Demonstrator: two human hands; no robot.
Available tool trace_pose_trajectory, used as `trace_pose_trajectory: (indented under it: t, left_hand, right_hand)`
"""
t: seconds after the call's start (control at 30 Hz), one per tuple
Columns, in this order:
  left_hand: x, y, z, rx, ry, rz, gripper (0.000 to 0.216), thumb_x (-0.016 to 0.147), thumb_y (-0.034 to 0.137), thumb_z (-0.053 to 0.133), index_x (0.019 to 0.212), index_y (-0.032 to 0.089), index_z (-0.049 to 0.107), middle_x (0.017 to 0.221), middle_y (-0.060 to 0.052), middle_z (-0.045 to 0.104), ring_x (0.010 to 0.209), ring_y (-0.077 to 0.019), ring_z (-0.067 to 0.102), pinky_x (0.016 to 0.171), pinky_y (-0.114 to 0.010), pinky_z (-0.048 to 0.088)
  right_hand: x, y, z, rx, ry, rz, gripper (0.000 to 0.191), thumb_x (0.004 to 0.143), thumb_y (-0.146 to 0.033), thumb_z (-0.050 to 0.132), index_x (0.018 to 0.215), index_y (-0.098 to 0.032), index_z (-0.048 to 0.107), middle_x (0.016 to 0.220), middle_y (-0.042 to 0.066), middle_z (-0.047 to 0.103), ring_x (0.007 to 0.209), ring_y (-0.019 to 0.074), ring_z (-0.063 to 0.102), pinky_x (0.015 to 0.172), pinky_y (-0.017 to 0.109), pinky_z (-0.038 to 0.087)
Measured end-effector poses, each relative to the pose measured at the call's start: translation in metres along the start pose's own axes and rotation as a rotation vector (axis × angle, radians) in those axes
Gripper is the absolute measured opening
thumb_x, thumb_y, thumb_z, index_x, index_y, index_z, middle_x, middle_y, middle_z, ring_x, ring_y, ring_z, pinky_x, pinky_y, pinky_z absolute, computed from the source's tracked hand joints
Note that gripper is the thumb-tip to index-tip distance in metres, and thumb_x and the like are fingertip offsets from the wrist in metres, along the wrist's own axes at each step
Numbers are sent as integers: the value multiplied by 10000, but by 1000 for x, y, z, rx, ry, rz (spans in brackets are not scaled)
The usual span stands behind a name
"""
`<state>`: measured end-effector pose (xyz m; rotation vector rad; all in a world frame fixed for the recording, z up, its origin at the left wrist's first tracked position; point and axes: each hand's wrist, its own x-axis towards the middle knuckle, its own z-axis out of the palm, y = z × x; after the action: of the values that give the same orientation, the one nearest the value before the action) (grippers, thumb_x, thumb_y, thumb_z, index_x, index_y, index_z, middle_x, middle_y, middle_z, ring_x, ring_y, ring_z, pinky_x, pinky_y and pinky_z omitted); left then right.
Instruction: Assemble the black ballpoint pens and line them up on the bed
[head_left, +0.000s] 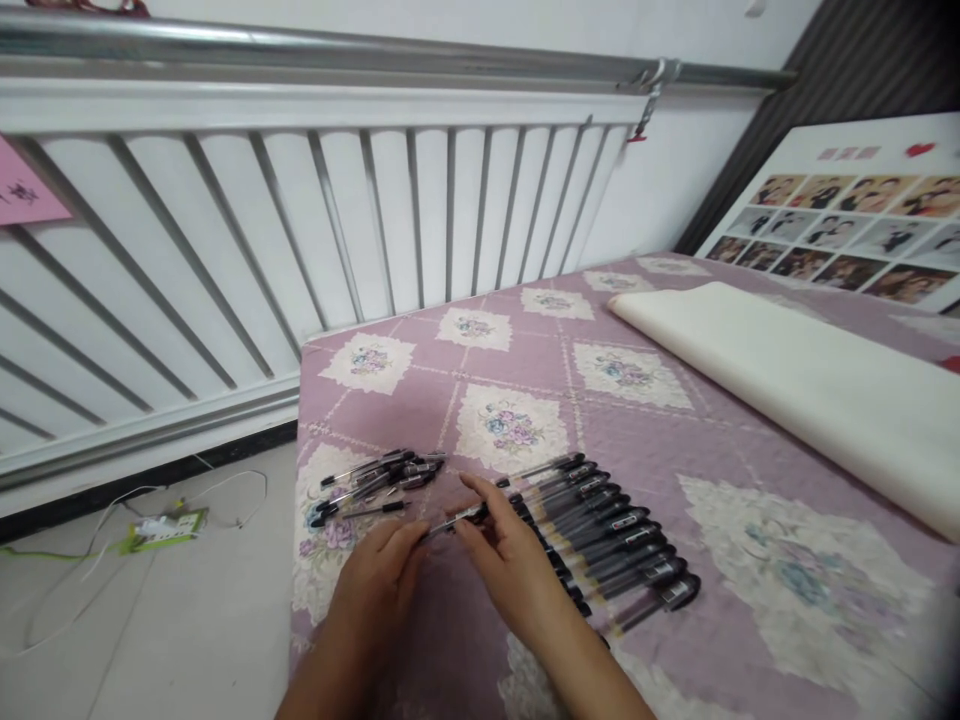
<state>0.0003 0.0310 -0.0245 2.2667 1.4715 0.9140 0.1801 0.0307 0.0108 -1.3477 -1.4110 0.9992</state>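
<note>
Between my two hands is a black pen (454, 521). My left hand (384, 560) pinches its lower end, while the fingers of my right hand (506, 550) close around its dark cap end. Beyond my left hand lies a loose pile of black pens (382, 480), pointing various ways. To the right of my right hand, several capped pens (622, 540) lie side by side in a slanting row, caps toward the right. My right hand and forearm partly cover a line of black ends (559, 560) at the row's left side.
A purple flowered cloth (517, 350) covers the surface. A cream folded sheet (787, 370) lies on the right, with a photo board (847, 220) behind. A white radiator (390, 210) stands along the wall. On the floor at left sits a power strip (165, 530) with cords.
</note>
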Motion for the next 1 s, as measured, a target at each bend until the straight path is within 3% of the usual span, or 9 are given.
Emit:
trace_pose_trajectory:
  t: [0.17,0.33,0.47,0.6,0.8,1.0]
  left_hand:
    - [3,6,-1,-59,-22,-37,247,880,247,445,1042,230,631,1009,-53,674,946,-194,629,834,-330,518]
    - [17,19,2,-99,-62,-23,224,878,233,449,993,223,642,955,-52,648,907,-183,614,804,-309,505]
    - [48,48,18,1,-145,6,224,861,189,465,961,217,664,919,-53,603,870,-176,593,789,-303,484]
    - [85,84,47,142,-163,-12,197,879,201,475,916,214,669,893,-42,563,843,-166,572,791,-290,453]
    - [108,109,90,222,-192,-35,177,873,204,500,923,212,669,913,-41,563,909,-176,545,849,-292,427]
    - [103,105,101,215,-138,-36,200,850,196,526,992,202,668,999,-70,566,989,-211,515,913,-362,410]
  right_hand:
    - [6,-6,-34,65,123,-64,439,839,-347,566,1257,-228,500,1142,94,652,1035,206,612,880,352,480]
    - [10,-13,-82,211,364,-56,365,826,-443,578,1118,-223,571,1045,88,681,929,206,646,820,361,505]
    - [4,-18,-115,259,490,-56,375,798,-468,614,1069,-209,602,1003,86,690,864,198,648,785,353,514]
    - [-6,-18,-143,273,606,-52,329,809,-459,602,1033,-219,620,992,70,690,823,179,648,743,330,518]
    - [-15,-10,-167,251,626,-41,307,782,-455,623,963,-209,645,902,60,704,788,188,658,742,347,525]
    - [-18,-1,-174,236,574,-23,335,748,-482,638,932,-203,653,856,65,713,763,199,663,723,349,528]
